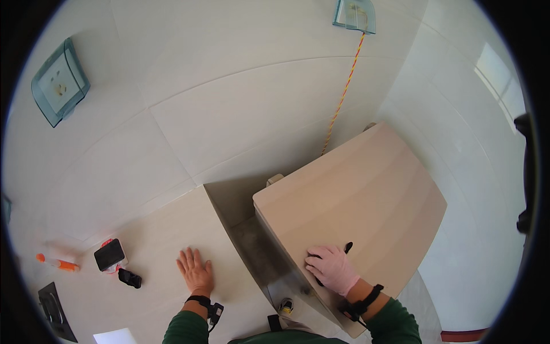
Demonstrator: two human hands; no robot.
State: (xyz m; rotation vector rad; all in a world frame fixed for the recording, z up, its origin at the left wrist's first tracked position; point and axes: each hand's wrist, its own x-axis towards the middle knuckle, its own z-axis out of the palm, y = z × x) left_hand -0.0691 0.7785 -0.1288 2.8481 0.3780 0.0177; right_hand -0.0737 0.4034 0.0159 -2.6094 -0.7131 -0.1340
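Note:
My left hand point(196, 272) is bare and lies flat on the pale countertop point(166, 229), fingers spread. A pink glove covers my right hand point(333, 269), which rests on the light-brown, wood-toned top point(349, 195) of a unit to the right. Its fingers curl round a black object point(348, 247); one black end pokes out past the knuckles and another dark part shows under the fingertips. Most of that object is hidden by the hand, so its kind is unclear. Both wrists wear black straps with small devices.
Left on the counter are a black-screened device point(109, 255), a small black gadget point(129, 278), an orange-and-white tube point(57, 263) and a black panel point(55, 312). A dark gap point(249, 241) separates counter and unit. A red-yellow cord point(344, 94) hangs from a covered wall box point(354, 16).

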